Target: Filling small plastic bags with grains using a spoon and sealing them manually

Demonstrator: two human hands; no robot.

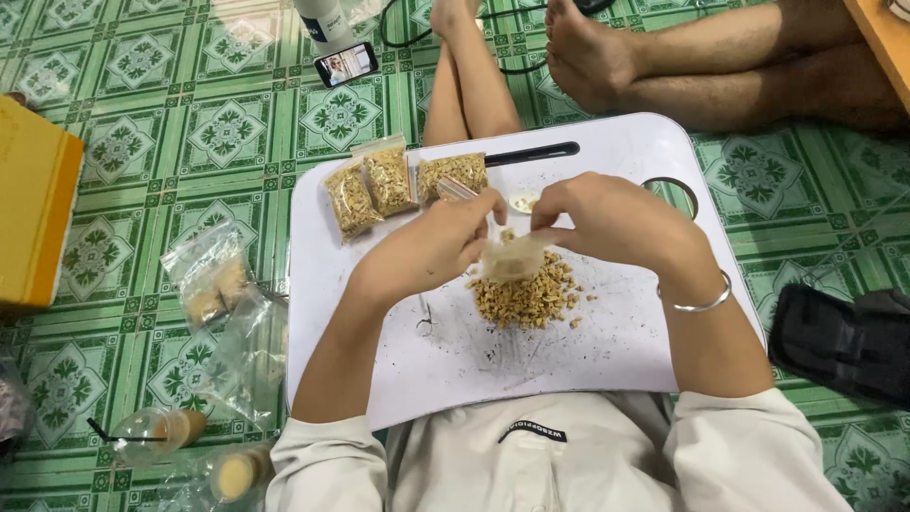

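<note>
Left hand (445, 245) and right hand (597, 220) both pinch a small clear bag (512, 258) above the nut pile (526, 296). The bag's contents are hard to make out.

A white lap tray (607, 360) carries a nut heap (527, 297) at centre and three filled bags (391, 180) toward eleven o'clock.

Nut pile (527, 296) mid-tray (607, 365), three filled bags (398, 185) at far-left corner.
</note>
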